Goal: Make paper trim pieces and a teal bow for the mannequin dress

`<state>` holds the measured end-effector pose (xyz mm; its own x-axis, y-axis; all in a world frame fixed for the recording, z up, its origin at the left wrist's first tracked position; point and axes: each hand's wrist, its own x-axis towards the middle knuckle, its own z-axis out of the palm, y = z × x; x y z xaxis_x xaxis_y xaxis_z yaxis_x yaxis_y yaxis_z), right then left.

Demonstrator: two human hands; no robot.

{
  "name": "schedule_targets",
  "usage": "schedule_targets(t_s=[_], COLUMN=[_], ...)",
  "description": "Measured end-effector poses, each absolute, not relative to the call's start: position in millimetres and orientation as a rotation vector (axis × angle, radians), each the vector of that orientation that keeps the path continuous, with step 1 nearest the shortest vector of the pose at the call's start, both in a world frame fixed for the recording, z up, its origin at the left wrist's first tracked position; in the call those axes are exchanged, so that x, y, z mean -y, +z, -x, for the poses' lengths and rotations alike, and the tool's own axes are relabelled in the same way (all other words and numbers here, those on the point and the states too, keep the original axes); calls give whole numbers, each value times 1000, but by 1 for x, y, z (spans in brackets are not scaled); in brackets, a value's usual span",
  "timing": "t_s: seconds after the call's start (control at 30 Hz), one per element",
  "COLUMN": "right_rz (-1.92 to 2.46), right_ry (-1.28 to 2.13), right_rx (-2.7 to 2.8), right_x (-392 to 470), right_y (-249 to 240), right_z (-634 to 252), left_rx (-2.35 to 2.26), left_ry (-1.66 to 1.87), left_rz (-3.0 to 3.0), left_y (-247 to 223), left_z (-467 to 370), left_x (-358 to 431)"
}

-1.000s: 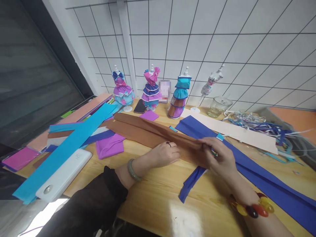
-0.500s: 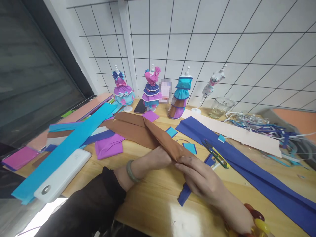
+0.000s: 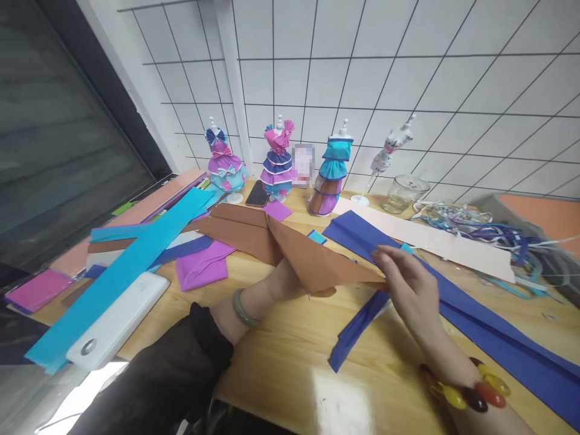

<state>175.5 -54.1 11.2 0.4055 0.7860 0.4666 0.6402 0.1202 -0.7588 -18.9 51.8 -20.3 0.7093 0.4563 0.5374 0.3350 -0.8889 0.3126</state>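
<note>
Head view: brown strip [image 3: 312,251] partly raised off tabletop [image 3: 276,362], L hand [image 3: 286,281] beneath, grip hidden, R hand [image 3: 411,287] curled at tapered end, pinch unclear; step appears strip handling/turning, next prob. req. firm edge hold.

brown cloth [image 3: 312,254], navy-blue strip [image 3: 475,320], turquoise strip [image 3: 131,266]

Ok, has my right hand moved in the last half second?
Yes: the right hand has shifted right and forward, toward the long blue strip.

From afar I see a wooden table [image 3: 281,368] carrying a navy strip [image 3: 480,326], a glass jar [image 3: 401,196] standing behind that strip.
</note>
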Motion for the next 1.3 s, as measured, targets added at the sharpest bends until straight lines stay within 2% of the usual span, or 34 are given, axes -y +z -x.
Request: schedule_targets(t_s=[0.07, 0.27, 0.53, 0.83, 1.03, 1.3], right_rz=[1778, 2162, 1987, 2033, 1884, 2060], right_ry=[269, 216, 416, 319, 479, 303], right_rx=[1350, 1616, 1496, 1530, 1441, 1420], right_x=[43, 29, 24, 21, 18, 20], right_y=[-2, -24, -34, -35, -45, -32], right_z=[-191, -198, -198, -196, -198, -195], left_rx=[-539, -549, -623, -726, -781, -825], left_ry=[1025, 1326, 1390, 1304, 1295, 1273], left_rz=[-2809, -2737, -2439, -2239, -2186, -2156], left_y=[-17, -11, -18, -24, -25, -25], left_z=[25, 31, 27, 26, 25, 25], left_x=[-53, -60, -68, -72, -73, -73])
